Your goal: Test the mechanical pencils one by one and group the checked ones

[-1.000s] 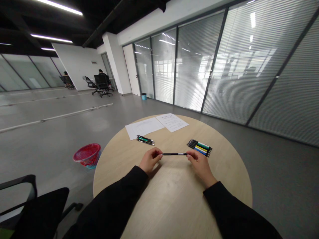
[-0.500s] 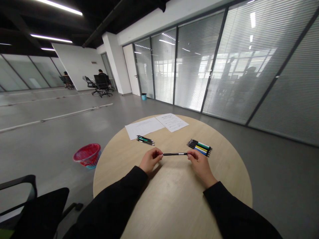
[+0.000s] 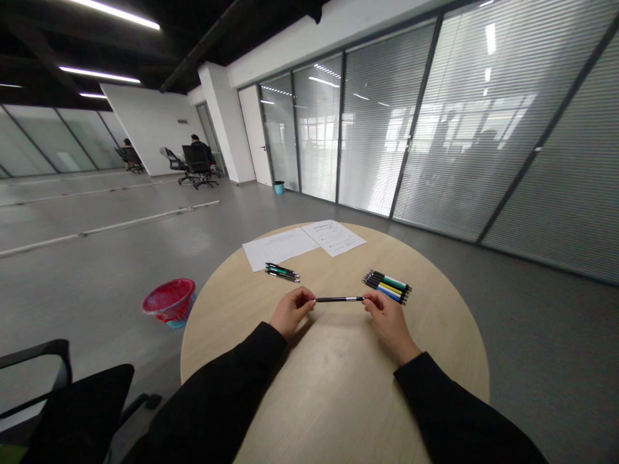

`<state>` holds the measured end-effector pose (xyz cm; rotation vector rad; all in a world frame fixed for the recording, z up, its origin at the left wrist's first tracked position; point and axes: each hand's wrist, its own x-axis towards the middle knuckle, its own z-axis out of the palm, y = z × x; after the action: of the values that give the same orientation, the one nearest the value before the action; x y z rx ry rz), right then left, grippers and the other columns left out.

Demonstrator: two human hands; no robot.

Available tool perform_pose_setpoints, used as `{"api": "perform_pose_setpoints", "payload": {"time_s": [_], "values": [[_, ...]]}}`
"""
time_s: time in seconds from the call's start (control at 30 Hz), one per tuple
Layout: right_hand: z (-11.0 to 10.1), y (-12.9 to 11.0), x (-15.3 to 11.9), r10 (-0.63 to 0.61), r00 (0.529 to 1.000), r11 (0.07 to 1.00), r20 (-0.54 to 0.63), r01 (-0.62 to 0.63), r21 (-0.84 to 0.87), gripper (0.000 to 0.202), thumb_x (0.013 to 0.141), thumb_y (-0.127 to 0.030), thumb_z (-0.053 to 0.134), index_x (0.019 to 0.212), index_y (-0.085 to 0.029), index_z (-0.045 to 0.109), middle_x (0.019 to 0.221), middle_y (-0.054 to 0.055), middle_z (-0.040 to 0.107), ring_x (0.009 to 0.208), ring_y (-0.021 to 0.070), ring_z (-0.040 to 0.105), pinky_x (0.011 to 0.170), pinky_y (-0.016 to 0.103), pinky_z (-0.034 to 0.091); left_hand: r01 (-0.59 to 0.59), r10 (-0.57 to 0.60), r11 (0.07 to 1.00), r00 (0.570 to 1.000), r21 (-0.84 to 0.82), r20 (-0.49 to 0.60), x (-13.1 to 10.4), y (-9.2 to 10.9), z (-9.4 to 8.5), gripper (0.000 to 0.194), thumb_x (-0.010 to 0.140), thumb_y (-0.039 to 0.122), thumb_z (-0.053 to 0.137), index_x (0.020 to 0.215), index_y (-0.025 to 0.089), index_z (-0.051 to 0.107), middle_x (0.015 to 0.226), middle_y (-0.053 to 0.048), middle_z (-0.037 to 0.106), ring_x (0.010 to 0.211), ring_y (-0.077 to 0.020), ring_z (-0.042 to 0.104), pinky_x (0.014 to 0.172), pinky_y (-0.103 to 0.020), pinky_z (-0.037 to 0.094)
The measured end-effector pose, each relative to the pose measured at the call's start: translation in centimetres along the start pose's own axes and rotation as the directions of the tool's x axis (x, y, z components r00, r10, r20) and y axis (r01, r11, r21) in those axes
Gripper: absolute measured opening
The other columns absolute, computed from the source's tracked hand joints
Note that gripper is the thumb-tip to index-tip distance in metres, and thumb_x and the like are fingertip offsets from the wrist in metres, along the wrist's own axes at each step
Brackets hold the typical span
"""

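A slim black pen (image 3: pixel 338 299) with a white band near its right end lies level between my two hands, just above the table. My left hand (image 3: pixel 293 310) pinches its left end between thumb and fingers. At the other end, my right hand (image 3: pixel 387 317) pinches the pen's tip in the same way. Beyond my right hand several pens (image 3: pixel 387 287) lie side by side in a row, with green, yellow, white and blue barrels. Past my left hand is a smaller group of pens (image 3: pixel 282 272), black and green.
Two printed sheets, a left sheet (image 3: pixel 281 247) and a right sheet (image 3: pixel 334 237), lie at the far side of the round wooden table (image 3: pixel 329 380). A red-lined wastebasket (image 3: pixel 169 301) stands on the floor at left, near a black chair (image 3: pixel 72 412). A person sits in the background.
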<state>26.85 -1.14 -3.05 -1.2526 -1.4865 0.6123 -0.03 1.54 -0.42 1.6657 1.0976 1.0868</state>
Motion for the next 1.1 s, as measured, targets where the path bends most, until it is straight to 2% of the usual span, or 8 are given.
{"api": "perform_pose_setpoints", "payload": {"time_s": [0.47,1.1], "values": [[-0.04,-0.11,-0.02,0.005,1.0,1.0,0.014,-0.005,-0.013,0.027,0.088,-0.042,0.057,0.088,-0.017,0.068,0.077,0.006,0.068,0.068,0.0204,0.062,0.066,0.031,0.048,-0.005,0.005,1.0,1.0,0.013,0.01,-0.08,0.4,-0.1,0.017,0.076,0.03,0.069,0.08,0.015,0.063,0.069,0.001,0.061,0.063,-0.0125,0.054,0.063,-0.025,0.042],[0.06,0.19,-0.2,-0.011,0.999,0.999,0.03,0.012,-0.03,0.026,0.091,-0.04,0.054,0.085,-0.018,0.065,0.07,0.003,0.065,0.065,0.0184,0.059,0.063,0.028,0.045,-0.016,0.016,1.0,1.0,-0.002,0.012,0.04,-0.32,-0.03,0.018,0.076,0.031,0.07,0.08,0.016,0.062,0.069,0.001,0.062,0.063,-0.0126,0.056,0.063,-0.025,0.043]]}}
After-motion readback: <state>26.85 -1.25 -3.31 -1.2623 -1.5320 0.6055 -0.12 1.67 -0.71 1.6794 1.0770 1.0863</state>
